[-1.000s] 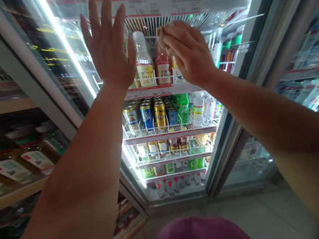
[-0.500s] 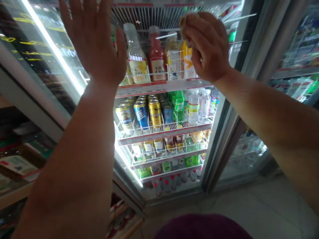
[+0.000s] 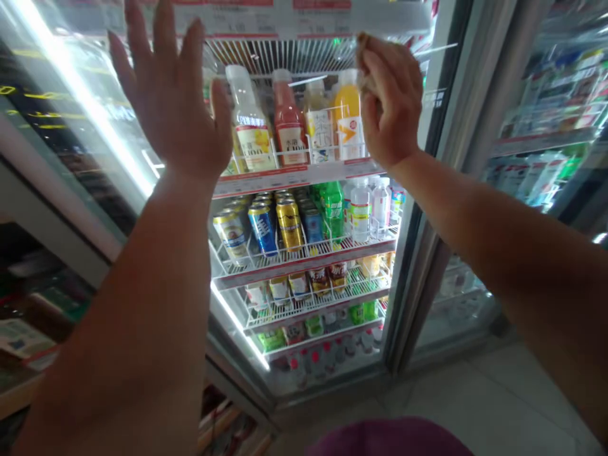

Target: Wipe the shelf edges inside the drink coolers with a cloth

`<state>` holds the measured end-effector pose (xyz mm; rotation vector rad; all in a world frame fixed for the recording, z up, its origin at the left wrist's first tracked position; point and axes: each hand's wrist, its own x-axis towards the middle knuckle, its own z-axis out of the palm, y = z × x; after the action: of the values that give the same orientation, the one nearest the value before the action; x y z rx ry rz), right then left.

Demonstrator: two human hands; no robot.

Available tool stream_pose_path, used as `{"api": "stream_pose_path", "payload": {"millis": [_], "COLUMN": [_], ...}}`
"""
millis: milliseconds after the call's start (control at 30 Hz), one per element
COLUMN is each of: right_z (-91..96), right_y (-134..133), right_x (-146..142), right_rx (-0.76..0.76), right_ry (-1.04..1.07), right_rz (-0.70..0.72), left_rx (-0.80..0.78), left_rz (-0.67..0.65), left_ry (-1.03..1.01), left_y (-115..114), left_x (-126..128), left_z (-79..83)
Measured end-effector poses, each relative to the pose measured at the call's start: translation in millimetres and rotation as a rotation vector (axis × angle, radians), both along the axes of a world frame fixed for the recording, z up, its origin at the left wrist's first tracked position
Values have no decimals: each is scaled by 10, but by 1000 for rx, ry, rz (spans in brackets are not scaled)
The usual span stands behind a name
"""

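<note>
My left hand (image 3: 178, 104) is raised in front of the upper left of a lit drinks fridge, its fingers spread and nothing in it. Whether the palm touches the glass door (image 3: 304, 60) I cannot tell. At the upper right, my right hand (image 3: 392, 101) is closed on a small crumpled, brownish cloth (image 3: 363, 63), mostly hidden by the fingers. Beside that hand, behind the glass, stands an orange juice bottle (image 3: 349, 114). Further left are a pale tea bottle (image 3: 321, 126), a red bottle (image 3: 289, 123) and a clear bottle with a yellow label (image 3: 253, 126).
Lower shelves hold cans (image 3: 289, 225), green bottles (image 3: 332, 209) and clear bottles (image 3: 361, 209). A metal door frame (image 3: 427, 272) runs down the right side, with another fridge (image 3: 536, 145) beyond it. Shelved goods (image 3: 28, 329) stand at lower left; the tiled floor (image 3: 494, 392) lies below.
My right hand, still holding the cloth, has shifted slightly left and down across the view. The view has tilted up a little, showing more of the top shelf edge. My left hand stays spread.
</note>
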<state>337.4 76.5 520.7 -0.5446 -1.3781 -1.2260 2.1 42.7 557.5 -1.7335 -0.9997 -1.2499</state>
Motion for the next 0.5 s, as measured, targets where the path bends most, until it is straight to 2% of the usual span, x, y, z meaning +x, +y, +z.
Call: {"api": "stream_pose_path", "payload": {"millis": [67,167,233,300,400,500], "right_z": [-11,-52,-72,-74,-71,-92], "right_y": [12,-87,-145,-136,-57,-52], "right_x": [3,-35,-62,-65,-33,-11], "right_rx": [13,-217,-344,-351,-262,-283], "right_ry": [44,-162,-224,-98,68,-165], "right_rz": [62,65,32,28,32,-4], "left_rx": [8,10,8,13,43,91], "left_rz": [-42,-113,-110,-77,-56,-71], "left_ry": [-12,-67,-73,-40,12,61], "left_y": [15,9,3,12,65,138], "left_x": [-7,3,9,-1,-48,-108], "left_z": [-2,-3,-9,-18,-30,-36]}}
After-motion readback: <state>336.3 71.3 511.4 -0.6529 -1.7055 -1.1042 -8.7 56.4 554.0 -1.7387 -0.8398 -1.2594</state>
